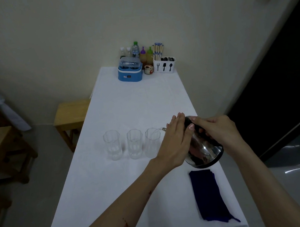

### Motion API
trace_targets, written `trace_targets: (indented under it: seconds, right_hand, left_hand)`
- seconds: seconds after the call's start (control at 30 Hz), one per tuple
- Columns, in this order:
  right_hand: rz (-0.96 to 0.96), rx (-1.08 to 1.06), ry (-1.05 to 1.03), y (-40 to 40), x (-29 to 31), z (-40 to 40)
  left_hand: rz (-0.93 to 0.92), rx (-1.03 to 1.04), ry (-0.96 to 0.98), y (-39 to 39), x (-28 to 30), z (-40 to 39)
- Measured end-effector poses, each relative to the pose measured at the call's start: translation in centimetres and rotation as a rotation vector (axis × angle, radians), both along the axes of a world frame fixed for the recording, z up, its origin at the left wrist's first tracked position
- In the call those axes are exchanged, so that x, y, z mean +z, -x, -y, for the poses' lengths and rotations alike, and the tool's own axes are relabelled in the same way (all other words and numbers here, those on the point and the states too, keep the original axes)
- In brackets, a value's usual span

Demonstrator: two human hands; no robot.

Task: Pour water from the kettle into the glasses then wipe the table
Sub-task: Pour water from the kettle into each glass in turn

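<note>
Water runs from the tilted kettle [202, 144] into the nearest glass [153, 142]; right hand [219, 133] grasps its handle, left hand [176, 140] braces flat. Two glasses [123, 143] and wiping the worktop [124, 180] with the cloth [209, 195] seemingly remain.

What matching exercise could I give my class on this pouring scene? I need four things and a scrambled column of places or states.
Things:
1. kettle
2. blue cloth
3. cutlery holder
4. left glass

Places or states:
A. far end of the table, by the wall
B. tilted, spout over the right glass
C. flat on the table, near edge
D. upright, farthest from the kettle

Pairs: 1-B, 2-C, 3-A, 4-D
</note>
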State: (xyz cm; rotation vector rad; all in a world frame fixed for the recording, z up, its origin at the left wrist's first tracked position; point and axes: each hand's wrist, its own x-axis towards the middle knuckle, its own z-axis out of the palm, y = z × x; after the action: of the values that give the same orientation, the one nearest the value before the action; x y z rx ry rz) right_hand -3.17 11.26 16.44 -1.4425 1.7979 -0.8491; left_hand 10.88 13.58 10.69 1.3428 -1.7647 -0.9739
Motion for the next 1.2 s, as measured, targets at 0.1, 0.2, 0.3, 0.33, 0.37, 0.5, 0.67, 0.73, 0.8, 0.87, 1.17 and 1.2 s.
trace_targets:
  seconds: [0.1,0.2,0.3,0.33,0.37,0.5,0.67,0.73,0.8,0.87,1.17,1.2]
  right_hand:
    - [0.0,0.0,-0.003,-0.04,0.08,0.05]
    - [-0.002,0.001,-0.009,-0.14,0.18,0.08]
    - [0.002,0.002,-0.009,-0.26,0.18,0.17]
    - [0.001,0.002,-0.007,-0.31,0.18,0.19]
    - [-0.002,0.001,-0.004,-0.34,0.23,0.2]
    - [-0.011,-0.004,-0.001,-0.44,0.37,0.2]
    - [-0.021,-0.003,0.003,-0.53,0.4,0.22]
    - [-0.025,0.0,0.005,-0.62,0.48,0.19]
    - [-0.031,0.001,0.004,-0.7,0.54,0.2]
    - [-0.034,0.002,0.0,-0.74,0.53,0.25]
    - [-0.031,0.011,0.006,-0.96,0.33,0.34]
    - [-0.034,0.009,0.006,-0.96,0.31,0.36]
  left_hand:
    - [-0.005,-0.001,-0.007,-0.04,0.0,0.05]
    - [-0.008,-0.001,-0.013,-0.15,0.12,0.06]
    - [-0.007,-0.002,-0.012,-0.26,0.24,0.03]
    - [-0.007,-0.001,-0.013,-0.27,0.25,0.05]
    - [-0.009,0.001,-0.013,-0.28,0.27,0.07]
    - [-0.018,0.004,-0.015,-0.31,0.28,0.12]
    - [-0.022,0.004,-0.006,-0.48,0.2,0.2]
    - [-0.018,0.002,-0.007,-0.5,0.16,0.16]
    - [-0.016,0.002,-0.01,-0.51,0.15,0.16]
    - [-0.011,0.006,-0.009,-0.57,0.12,0.24]
    - [-0.028,0.004,-0.016,-0.81,-0.06,0.37]
    - [-0.028,0.005,-0.015,-0.83,-0.09,0.4]
